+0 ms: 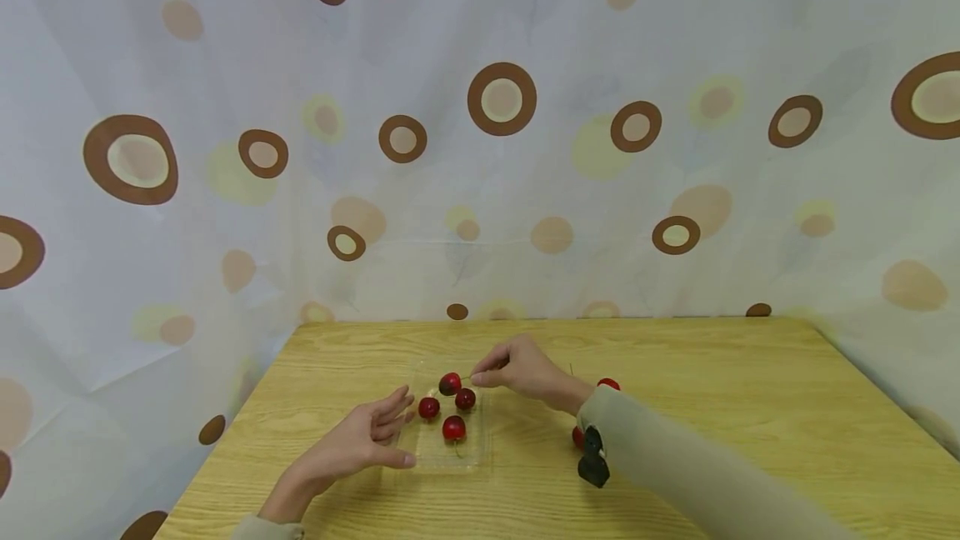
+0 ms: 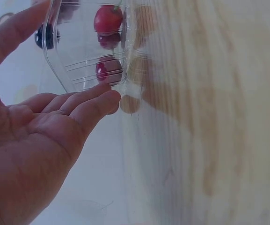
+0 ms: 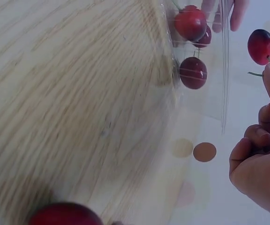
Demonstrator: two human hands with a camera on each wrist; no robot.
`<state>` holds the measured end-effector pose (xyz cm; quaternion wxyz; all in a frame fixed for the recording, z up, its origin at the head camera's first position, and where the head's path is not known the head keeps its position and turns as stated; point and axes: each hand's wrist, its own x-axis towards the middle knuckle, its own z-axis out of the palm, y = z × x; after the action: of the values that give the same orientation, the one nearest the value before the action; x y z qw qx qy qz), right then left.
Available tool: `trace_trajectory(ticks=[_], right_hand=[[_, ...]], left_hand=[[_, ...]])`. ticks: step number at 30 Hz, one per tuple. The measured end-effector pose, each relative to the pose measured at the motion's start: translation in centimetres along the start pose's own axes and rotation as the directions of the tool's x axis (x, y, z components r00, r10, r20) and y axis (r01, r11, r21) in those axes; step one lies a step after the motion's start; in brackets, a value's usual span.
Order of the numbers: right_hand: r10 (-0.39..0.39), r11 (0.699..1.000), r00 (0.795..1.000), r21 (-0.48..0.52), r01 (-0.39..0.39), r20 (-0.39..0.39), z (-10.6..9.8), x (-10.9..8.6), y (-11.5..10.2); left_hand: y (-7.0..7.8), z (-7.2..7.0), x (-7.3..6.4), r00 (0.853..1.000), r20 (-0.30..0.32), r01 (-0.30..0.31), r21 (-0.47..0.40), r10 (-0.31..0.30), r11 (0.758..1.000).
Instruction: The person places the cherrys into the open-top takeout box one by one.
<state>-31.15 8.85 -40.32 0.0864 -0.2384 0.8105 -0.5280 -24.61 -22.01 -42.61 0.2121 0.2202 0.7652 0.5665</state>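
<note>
My right hand (image 1: 525,373) pinches the stem of a cherry (image 1: 450,383) between thumb and finger. In the right wrist view this cherry (image 3: 262,47) hangs above the rim of a clear plastic container (image 3: 200,101). Three other cherries lie inside the container, one (image 1: 453,428) nearest its front side. My left hand (image 1: 360,444) is at the container's left side, fingers extended and thumb spread. From the left wrist, that hand (image 2: 46,122) has its fingertips by the clear wall (image 2: 62,77), and whether they touch it I cannot tell.
On the wooden table (image 1: 712,390), a cherry (image 1: 608,384) shows behind the right sleeve (image 1: 675,448), and another cherry (image 1: 577,437) is partly hidden beside it. A dark device (image 1: 593,461) is worn at the right wrist. A patterned curtain (image 1: 450,190) hangs behind the table.
</note>
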Motion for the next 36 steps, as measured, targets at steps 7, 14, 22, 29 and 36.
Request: trace_trajectory(ticks=[7, 14, 22, 29, 36], right_hand=[[-0.020, 1.000, 1.000, -0.001, 0.020, 0.001, 1.1, 0.5, -0.1], [-0.024, 1.000, 1.000, -0.021, 0.024, 0.000, 1.7, 0.6, 0.0], [-0.032, 0.999, 0.999, -0.033, 0.033, 0.012, 1.8, 0.5, 0.3], [-0.011, 0.999, 1.000, -0.046, 0.009, -0.024, -1.2, -1.0, 0.3], [0.011, 0.995, 0.998, -0.099, -0.018, -0.069, -6.8, -3.8, 1.1]], left_hand=[[0.0, 0.0, 0.0, 1.000, 0.002, -0.004, 0.005, 0.004, 1.000], [0.0, -0.1, 0.2, 1.000, 0.011, 0.006, -0.001, -0.006, 1.000], [0.0, 0.0, 0.1, 1.000, 0.013, 0.007, -0.014, -0.006, 1.000], [0.0, 0.1, 0.2, 1.000, 0.015, -0.007, -0.002, 0.007, 1.000], [-0.1, 0.0, 0.1, 1.000, 0.014, -0.015, 0.005, 0.014, 1.000]])
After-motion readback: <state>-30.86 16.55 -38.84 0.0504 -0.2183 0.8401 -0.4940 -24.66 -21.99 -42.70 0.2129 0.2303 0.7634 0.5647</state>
